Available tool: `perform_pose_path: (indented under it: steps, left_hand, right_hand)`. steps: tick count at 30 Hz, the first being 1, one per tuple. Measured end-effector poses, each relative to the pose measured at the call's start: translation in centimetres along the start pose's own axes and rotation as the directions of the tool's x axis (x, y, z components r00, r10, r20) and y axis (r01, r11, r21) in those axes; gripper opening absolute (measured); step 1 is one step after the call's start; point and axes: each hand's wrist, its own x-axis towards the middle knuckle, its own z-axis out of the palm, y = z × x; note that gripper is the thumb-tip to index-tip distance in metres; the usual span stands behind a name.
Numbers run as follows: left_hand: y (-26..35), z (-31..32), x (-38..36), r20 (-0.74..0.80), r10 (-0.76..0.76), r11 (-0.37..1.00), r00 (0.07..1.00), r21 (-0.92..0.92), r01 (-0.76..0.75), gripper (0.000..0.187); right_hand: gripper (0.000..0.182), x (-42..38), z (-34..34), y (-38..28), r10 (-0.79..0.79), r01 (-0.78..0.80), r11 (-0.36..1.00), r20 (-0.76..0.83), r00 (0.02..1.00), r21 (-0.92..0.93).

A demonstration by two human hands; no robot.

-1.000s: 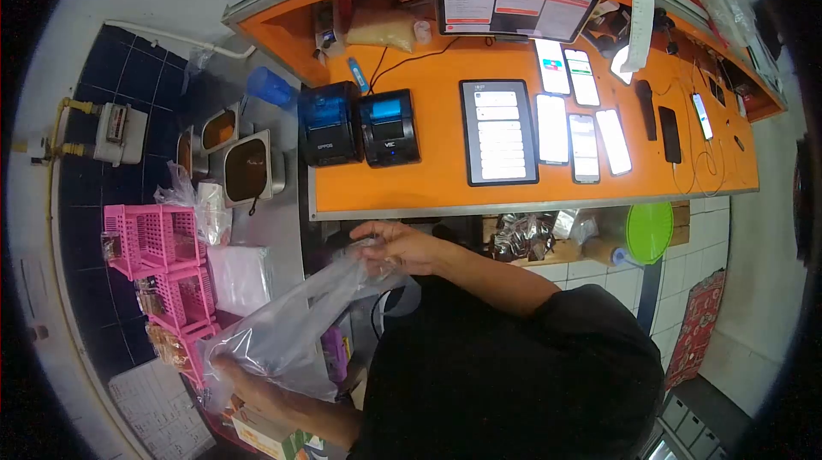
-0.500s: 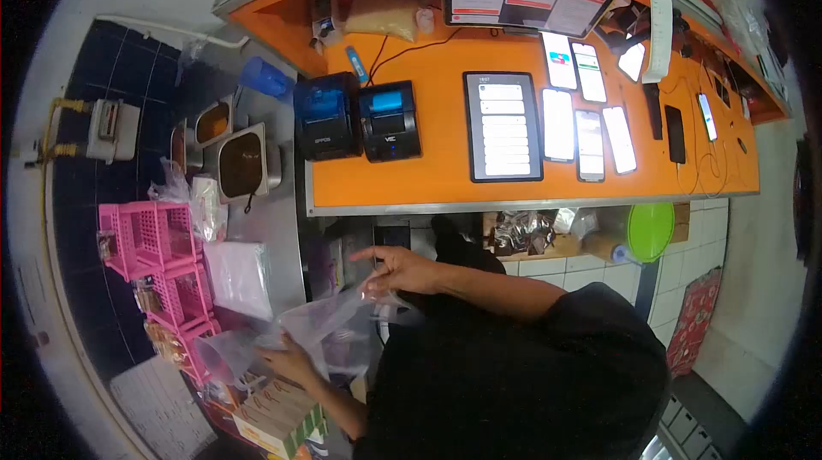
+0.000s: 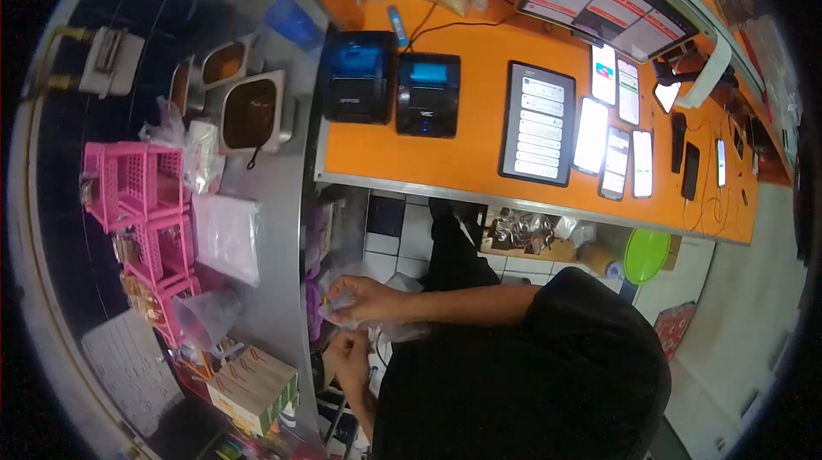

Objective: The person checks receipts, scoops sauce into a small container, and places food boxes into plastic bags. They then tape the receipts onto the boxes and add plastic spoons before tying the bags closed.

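Observation:
My right hand point(image 3: 372, 301) is closed on a clear plastic bag point(image 3: 344, 299), which is bunched at its fingertips. Just below it, my left hand point(image 3: 347, 361) has its fingers pinched together at the lower part of the same bag. Both hands are in front of my body, off the edge of the steel counter point(image 3: 278, 203). The thin, see-through bag is partly hidden by the fingers, and I cannot make out anything inside it. On the counter lies a stack of flat clear bags point(image 3: 227, 237), with a translucent plastic jug point(image 3: 207, 320) near it.
Pink baskets point(image 3: 137, 182) line the wall. Metal food pans point(image 3: 253, 109) and a blue cup point(image 3: 293, 21) stand farther along. A cardboard box point(image 3: 253, 387) sits near the left arm. The orange counter point(image 3: 479, 152) holds two printers point(image 3: 428, 96), a tablet point(image 3: 538, 122) and several phones.
My hands have come closer together and drawn back from the counter. The bag, spread between them before, is now gathered. My right hand's extended index finger has curled in. The view has shifted.

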Motion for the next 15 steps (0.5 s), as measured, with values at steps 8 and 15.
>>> perform_pose_path:
  steps: [8,15]
  left_hand:
    - [-14.7,-8.3,-7.8,-0.282,0.457,0.468,0.844,0.883,0.041,0.013]
    - [-30.4,-10.6,-17.5,-0.845,0.19,0.747,0.5,0.455,0.484,0.037]
  right_hand:
    - [0.028,2.5,-1.5,6.2,-0.224,0.126,-0.227,0.178,0.958,-0.966]
    - [0.016,2.2,7.9,6.4,-0.358,0.213,-0.394,0.363,0.86,-0.894]
